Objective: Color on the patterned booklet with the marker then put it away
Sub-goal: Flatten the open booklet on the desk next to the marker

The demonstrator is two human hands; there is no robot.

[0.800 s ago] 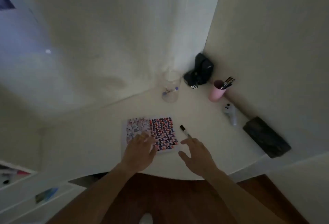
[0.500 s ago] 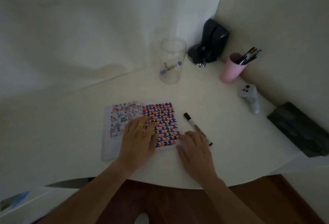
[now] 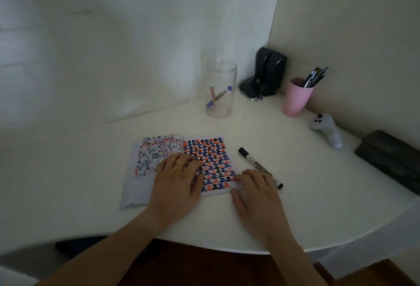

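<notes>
The patterned booklet (image 3: 211, 156) lies open on the white desk (image 3: 91, 172), its right page covered in orange, blue and black shapes. My left hand (image 3: 177, 183) rests flat on the booklet's lower middle, fingers spread, a yellow ring on one finger. My right hand (image 3: 254, 192) lies palm down at the booklet's lower right corner, fingertips touching the page edge. A black whiteboard marker (image 3: 252, 160) lies on the desk just right of the booklet, partly under my right hand's fingers; neither hand grips it.
A clear jar (image 3: 221, 90) with markers in it stands behind the booklet. Black speakers (image 3: 269, 69) fill the corner. A pink cup (image 3: 295, 99) holds pens. A white controller (image 3: 327, 129) and a dark case (image 3: 391, 160) lie along the right wall.
The camera has tilted down and closer. My right hand has come down from above the marker onto the desk at the booklet's corner. My left hand stays on the booklet.
</notes>
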